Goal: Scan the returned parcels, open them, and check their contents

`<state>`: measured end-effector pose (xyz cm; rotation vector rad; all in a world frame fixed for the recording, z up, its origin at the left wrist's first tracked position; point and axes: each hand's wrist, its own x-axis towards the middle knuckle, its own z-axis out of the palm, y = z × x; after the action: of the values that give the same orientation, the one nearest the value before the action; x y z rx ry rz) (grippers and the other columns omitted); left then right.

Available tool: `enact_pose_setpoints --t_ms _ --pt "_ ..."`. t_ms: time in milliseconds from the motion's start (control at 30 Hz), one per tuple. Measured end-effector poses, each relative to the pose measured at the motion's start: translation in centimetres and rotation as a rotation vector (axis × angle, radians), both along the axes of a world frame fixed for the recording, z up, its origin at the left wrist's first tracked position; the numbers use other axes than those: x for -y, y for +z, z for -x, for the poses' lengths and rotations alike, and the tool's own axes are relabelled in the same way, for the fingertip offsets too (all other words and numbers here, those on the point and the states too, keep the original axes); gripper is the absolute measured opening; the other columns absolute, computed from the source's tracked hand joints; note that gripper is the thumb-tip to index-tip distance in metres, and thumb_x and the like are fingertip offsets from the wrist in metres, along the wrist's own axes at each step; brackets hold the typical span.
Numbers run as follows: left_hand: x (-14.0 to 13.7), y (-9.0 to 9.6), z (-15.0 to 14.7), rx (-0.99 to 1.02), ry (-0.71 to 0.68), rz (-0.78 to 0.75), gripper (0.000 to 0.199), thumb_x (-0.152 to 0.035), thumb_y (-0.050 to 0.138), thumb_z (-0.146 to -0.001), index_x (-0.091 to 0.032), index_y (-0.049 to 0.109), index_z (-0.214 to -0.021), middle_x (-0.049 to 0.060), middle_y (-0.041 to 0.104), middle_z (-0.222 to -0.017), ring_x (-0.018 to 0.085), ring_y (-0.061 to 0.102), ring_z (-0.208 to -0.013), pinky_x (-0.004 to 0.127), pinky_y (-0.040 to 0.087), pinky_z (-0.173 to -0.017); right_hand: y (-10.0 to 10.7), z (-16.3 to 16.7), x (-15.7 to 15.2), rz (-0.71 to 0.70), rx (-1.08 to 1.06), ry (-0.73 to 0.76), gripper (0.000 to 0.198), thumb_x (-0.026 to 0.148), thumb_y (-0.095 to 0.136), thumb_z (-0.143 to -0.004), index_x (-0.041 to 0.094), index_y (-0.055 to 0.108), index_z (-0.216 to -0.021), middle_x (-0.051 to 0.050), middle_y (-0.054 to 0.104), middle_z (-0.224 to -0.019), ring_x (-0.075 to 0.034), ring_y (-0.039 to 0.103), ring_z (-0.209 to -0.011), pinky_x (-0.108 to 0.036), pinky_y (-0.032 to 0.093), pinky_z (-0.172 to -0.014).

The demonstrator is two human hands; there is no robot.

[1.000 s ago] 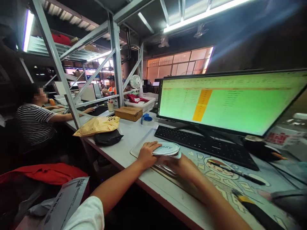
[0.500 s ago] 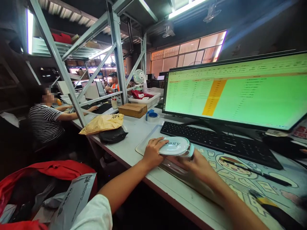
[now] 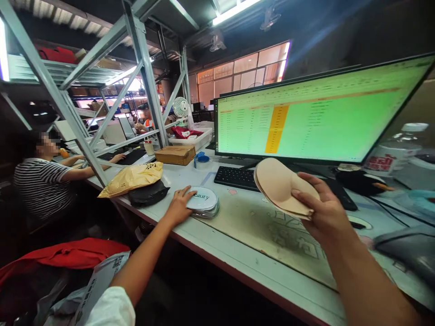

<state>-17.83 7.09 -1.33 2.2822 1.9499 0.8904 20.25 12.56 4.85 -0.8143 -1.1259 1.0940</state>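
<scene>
My left hand (image 3: 179,209) rests at the left side of an oval case (image 3: 206,200) with a pale blue top lettered "eauty" and clear sides. Its fingers lie over the case's edge; the thumb is hidden. The case lies on the desk mat (image 3: 244,222) near the desk's front edge. In my right hand (image 3: 322,203) is a pair of beige bra pads (image 3: 273,183), cup-shaped and stacked together. The thumb presses on the near face, and the pads are raised above the mat, in front of the black keyboard (image 3: 233,177).
Behind the keyboard stands a monitor (image 3: 312,117). A yellow parcel (image 3: 132,177), a black parcel (image 3: 148,194), a cardboard box (image 3: 175,155) and blue tape (image 3: 202,158) lie leftward. A red bag (image 3: 78,251) sits below left; a co-worker (image 3: 44,185) sits beyond the metal frame (image 3: 142,59).
My right hand has moved away from the case, rightward and up, and now holds the beige pads in plain sight. My left hand stays on the case. The view has swung right.
</scene>
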Motion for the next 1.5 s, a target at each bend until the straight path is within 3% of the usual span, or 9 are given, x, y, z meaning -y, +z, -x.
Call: enact_pose_setpoints --t_ms 100,200,400,567,700,933,1133,1267,1500 --pt "1.5 2.0 0.6 -0.082 -0.040 0.137 0.103 -0.051 0.092 -0.065 -0.026 0.045 -0.154 0.016 0.030 -0.167 0.046 0.025 -0.153 0.066 0.026 -0.122 -0.2 1.8 0.8 0.037 -0.026 0.071 0.085 0.044 0.089 -0.062 0.030 0.055 -0.138 -0.005 0.068 -0.120 -0.020 0.069 -0.086 -0.028 0.059 -0.065" --pt "2.8 4.4 -2.6 -0.043 -0.073 -0.116 0.124 -0.063 0.090 -0.062 -0.028 0.026 -0.162 0.018 0.019 -0.171 0.046 0.005 -0.158 0.067 0.014 -0.124 -0.8 4.5 2.0 0.043 0.043 0.195 0.089 0.049 0.089 -0.064 0.029 0.052 -0.142 -0.006 0.067 -0.123 -0.020 0.067 -0.090 -0.028 0.058 -0.069" --pt "2.5 3.8 -11.8 0.561 -0.353 -0.287 0.126 -0.074 0.077 -0.072 -0.032 0.000 -0.163 0.017 0.014 -0.171 0.036 0.023 -0.157 0.052 0.030 -0.125 -1.6 6.3 3.4 0.026 0.013 0.391 0.061 0.050 0.086 -0.066 0.025 0.062 -0.116 -0.003 0.071 -0.103 -0.019 0.065 -0.088 -0.033 0.055 -0.081" --pt "1.5 0.9 -14.7 1.206 -0.377 -0.114 0.079 -0.073 0.066 -0.083 -0.020 0.055 -0.140 0.014 0.069 -0.125 0.033 0.068 -0.118 0.050 0.061 -0.096 -0.7 4.2 3.2 0.065 -0.062 0.462 0.035 0.037 0.080 -0.065 0.025 0.060 -0.092 0.001 0.069 -0.088 -0.018 0.064 -0.082 -0.033 0.052 -0.079" --pt "1.5 1.3 -14.9 1.455 -0.202 -0.083 0.060 -0.070 0.072 -0.078 -0.011 0.071 -0.093 0.006 0.069 -0.075 0.023 0.072 -0.068 0.038 0.064 -0.064 -0.1 3.3 3.3 0.052 -0.024 0.621 0.038 0.043 0.081 -0.063 0.021 0.050 -0.064 -0.006 0.071 -0.094 -0.019 0.063 -0.077 -0.035 0.052 -0.072" --pt "2.4 5.7 -12.8 1.065 0.126 -0.469 0.045 -0.054 0.070 -0.088 -0.010 0.075 -0.097 0.008 0.075 -0.086 0.020 0.071 -0.081 0.027 0.055 -0.072 0.3 3.5 4.1 0.237 0.081 0.738 0.027 0.044 0.073 -0.077 0.022 0.064 -0.090 -0.007 0.072 -0.110 -0.025 0.070 -0.094 -0.036 0.054 -0.079" --pt "2.7 7.3 -11.2 0.853 0.216 -0.504 0.043 -0.052 0.066 -0.090 -0.010 0.073 -0.089 0.009 0.075 -0.080 0.020 0.068 -0.073 0.027 0.050 -0.066 -0.2 3.0 3.5 0.222 0.292 0.891 0.082 0.059 0.073 -0.075 0.028 0.046 -0.147 -0.008 0.069 -0.127 -0.027 0.069 -0.105 -0.038 0.055 -0.084" --pt "2.8 8.5 -10.1 0.780 0.216 -0.504 0.041 -0.051 0.067 -0.089 -0.011 0.072 -0.087 0.008 0.075 -0.079 0.019 0.067 -0.072 0.027 0.049 -0.066 -1.1 3.4 3.0 0.173 0.544 0.966 0.060 0.041 0.080 -0.067 0.018 0.067 -0.121 -0.007 0.071 -0.119 -0.026 0.066 -0.105 -0.034 0.054 -0.086" --pt "2.8 9.3 -9.3 0.705 0.170 -0.434 0.044 -0.055 0.069 -0.086 -0.011 0.072 -0.086 0.009 0.076 -0.082 0.021 0.069 -0.076 0.026 0.049 -0.066 -1.2 3.9 3.5 0.236 0.587 0.888 0.037 0.038 0.078 -0.068 0.018 0.071 -0.099 -0.004 0.074 -0.093 -0.021 0.067 -0.080 -0.028 0.053 -0.067"
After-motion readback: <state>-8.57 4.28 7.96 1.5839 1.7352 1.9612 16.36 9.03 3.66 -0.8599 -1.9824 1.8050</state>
